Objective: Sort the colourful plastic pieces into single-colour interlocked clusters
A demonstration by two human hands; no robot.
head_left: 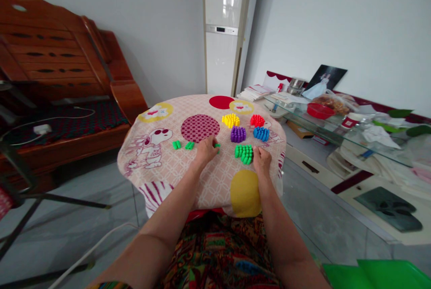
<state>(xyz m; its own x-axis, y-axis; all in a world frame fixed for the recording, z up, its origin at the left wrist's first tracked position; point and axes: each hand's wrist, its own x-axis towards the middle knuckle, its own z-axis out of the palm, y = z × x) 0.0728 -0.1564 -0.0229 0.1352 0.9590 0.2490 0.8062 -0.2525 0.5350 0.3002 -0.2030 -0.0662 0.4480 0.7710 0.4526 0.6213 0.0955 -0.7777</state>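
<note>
My left hand (206,149) is over the middle of the table with its fingers pinched on a small green plastic piece (218,146), mostly hidden by the fingers. To its left lie two small groups of green pieces, one pair (177,145) farther out and another (189,145) closer in. My right hand (262,159) is closed at the right edge of a block of several green pieces (244,153); anything within its fingers is hidden. Beyond that block stand purple pieces (238,134), blue pieces (261,133), yellow pieces (230,120) and red pieces (257,120), each colour grouped together.
A patterned cloth (215,181) covers the round table. Along the right runs a glass-topped cabinet (296,120) with papers, a red bowl (320,110), a cup and a photo. A wooden bench (50,55) is on the left, a white tall appliance (220,55) behind.
</note>
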